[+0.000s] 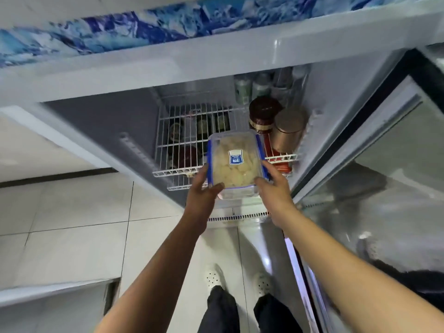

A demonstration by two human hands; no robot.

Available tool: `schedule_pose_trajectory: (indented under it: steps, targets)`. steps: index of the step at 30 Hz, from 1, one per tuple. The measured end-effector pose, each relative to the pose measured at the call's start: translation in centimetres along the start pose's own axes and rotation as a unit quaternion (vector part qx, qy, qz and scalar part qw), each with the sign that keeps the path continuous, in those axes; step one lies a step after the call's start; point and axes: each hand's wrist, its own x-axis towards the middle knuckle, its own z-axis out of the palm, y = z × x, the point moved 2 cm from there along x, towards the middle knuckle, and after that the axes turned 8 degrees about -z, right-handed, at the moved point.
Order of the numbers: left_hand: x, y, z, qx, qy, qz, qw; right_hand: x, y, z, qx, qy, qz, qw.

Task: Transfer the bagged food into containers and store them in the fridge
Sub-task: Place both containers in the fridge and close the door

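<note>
A clear plastic container (234,162) with blue lid clips and a blue label holds pale food pieces. Both hands grip it at its near end: my left hand (203,192) on the left corner, my right hand (274,188) on the right corner. The container sits at the front edge of a white wire shelf (179,150) inside the open fridge (336,111), partly over the shelf.
On the shelf's right stand a dark brown jar (263,114) and a gold tin (289,129), close beside the container. Cans (242,88) sit further back. The fridge's glass door (384,188) hangs open on the right. Tiled floor and my feet are below.
</note>
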Motion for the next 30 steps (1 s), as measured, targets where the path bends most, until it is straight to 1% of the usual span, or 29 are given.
schedule_pose_trajectory:
  steps: [2,4,6,7,9,12,15,16,17,20,21,22,25,28,30]
  targets:
    - [0.2,-0.5,0.3,0.021,0.010,0.015,1.000,0.7,0.4,0.1,-0.041,-0.040,-0.011,0.998]
    - [0.5,-0.9,0.3,0.065,0.004,0.054,0.996,1.4,0.7,-0.1,-0.093,-0.082,-0.053,0.991]
    - [1.4,-1.4,-0.1,0.140,0.010,0.103,0.985,2.1,1.0,-0.2,-0.169,-0.117,-0.085,0.975]
    - [2.0,-1.5,-0.5,0.170,0.012,0.113,0.979,2.5,1.3,-0.2,-0.211,-0.129,-0.092,0.965]
    - [3.4,-1.5,-1.1,0.215,0.008,0.119,0.969,3.1,1.5,-0.2,-0.275,-0.134,-0.111,0.946]
    - [5.5,-0.8,-1.6,0.307,0.017,0.139,0.941,4.3,1.0,0.4,-0.305,-0.147,-0.141,0.930]
    - [6.7,0.4,-1.4,0.300,0.025,0.129,0.945,6.2,-0.2,1.1,-0.348,-0.159,-0.159,0.910]
    - [7.0,0.8,-1.3,0.308,0.030,0.136,0.941,7.0,-0.5,1.3,-0.382,-0.150,-0.170,0.896]
    - [7.4,1.3,-1.2,0.328,0.033,0.137,0.934,7.6,-0.9,1.6,-0.427,-0.139,-0.186,0.874]
    - [8.7,2.4,-1.2,0.379,0.030,0.137,0.914,8.4,-1.8,2.7,-0.556,-0.125,-0.236,0.787]
    - [9.2,2.7,-1.2,0.385,0.028,0.140,0.912,8.5,-2.0,3.1,-0.576,-0.126,-0.256,0.766]
    - [9.6,2.9,-1.2,0.391,0.028,0.143,0.909,8.7,-2.2,3.3,-0.578,-0.128,-0.270,0.759]
    - [10.7,3.5,-1.4,0.410,0.030,0.142,0.901,9.8,-2.3,3.7,-0.546,-0.128,-0.267,0.783]
    - [11.7,3.6,-1.3,0.410,0.013,0.154,0.899,10.3,-2.0,3.3,-0.499,-0.138,-0.242,0.820]
    - [11.7,3.2,-1.3,0.417,-0.006,0.158,0.895,10.0,-1.4,3.2,-0.485,-0.158,-0.232,0.828]
